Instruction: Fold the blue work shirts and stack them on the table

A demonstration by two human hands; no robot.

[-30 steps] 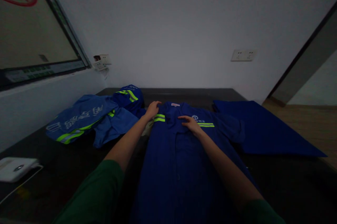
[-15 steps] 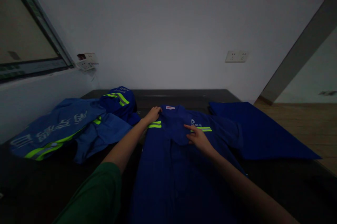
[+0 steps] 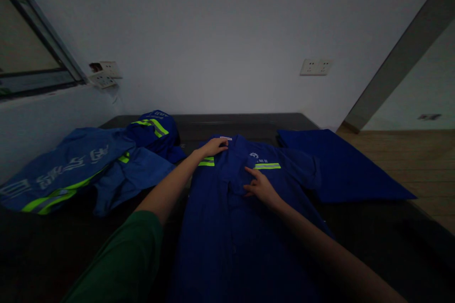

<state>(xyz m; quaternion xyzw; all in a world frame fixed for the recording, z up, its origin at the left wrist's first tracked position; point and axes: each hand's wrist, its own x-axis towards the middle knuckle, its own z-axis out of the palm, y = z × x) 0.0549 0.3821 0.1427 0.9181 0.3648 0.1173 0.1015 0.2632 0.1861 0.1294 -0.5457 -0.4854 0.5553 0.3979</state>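
A dark blue short-sleeved work shirt [image 3: 209, 227] lies spread front up, its collar towards the wall. It has yellow-green reflective bands and a white logo on the chest. My left hand [image 3: 215, 145] rests over the left side of the collar, fingers stretched to the right and partly covering the neck label [image 3: 226, 138]. Over the opposite side of the front is my right hand [image 3: 262, 187], its index finger extended and the others loosely bent. Its fingertips are at the front opening below the collar, near the chest band.
Left of the shirt, lighter blue garments [image 3: 81, 158] with reflective bands lie crumpled, a darker blue bundle [image 3: 156, 127] behind them. A flat blue folded piece [image 3: 341, 165] lies to the right. The dark table [image 3: 249, 120] meets a white wall with sockets [image 3: 315, 67].
My left hand has moved right across the collar, over part of the label. My right hand stays at the front opening, fingers little changed. The camera view has shifted slightly.
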